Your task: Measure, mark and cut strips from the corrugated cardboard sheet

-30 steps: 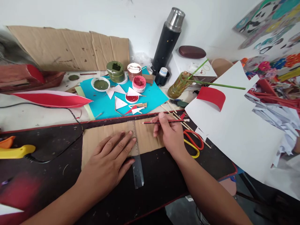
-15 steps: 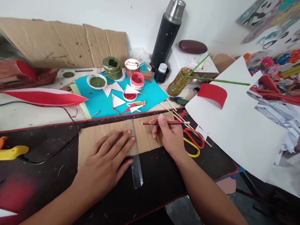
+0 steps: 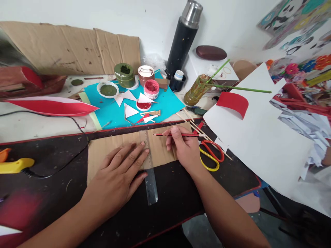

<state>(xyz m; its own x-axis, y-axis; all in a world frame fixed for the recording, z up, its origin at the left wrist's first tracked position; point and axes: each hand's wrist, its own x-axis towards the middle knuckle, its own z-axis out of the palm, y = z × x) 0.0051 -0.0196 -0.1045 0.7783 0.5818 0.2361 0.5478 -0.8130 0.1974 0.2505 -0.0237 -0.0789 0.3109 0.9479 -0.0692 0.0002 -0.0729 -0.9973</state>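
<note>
My left hand (image 3: 120, 174) lies flat with fingers spread on a brown cardboard piece (image 3: 104, 151), its fingertips pressing a clear plastic ruler (image 3: 150, 179) that runs from near to far across the cardboard. My right hand (image 3: 184, 148) is closed round a red pencil (image 3: 181, 135). The pencil lies nearly level, with its tip pointing left just right of the ruler's far end. Both hands rest over a black board (image 3: 51, 162).
Red and yellow scissors (image 3: 210, 156) and wooden sticks (image 3: 192, 125) lie right of my right hand. Behind sit a cyan sheet (image 3: 168, 103) with paint pots and paper triangles, a black flask (image 3: 183, 39) and white paper (image 3: 261, 137). A yellow glue gun (image 3: 15, 165) lies far left.
Both hands and the pencil stay nearly still against the cardboard and ruler. Only the view has shifted slightly.
</note>
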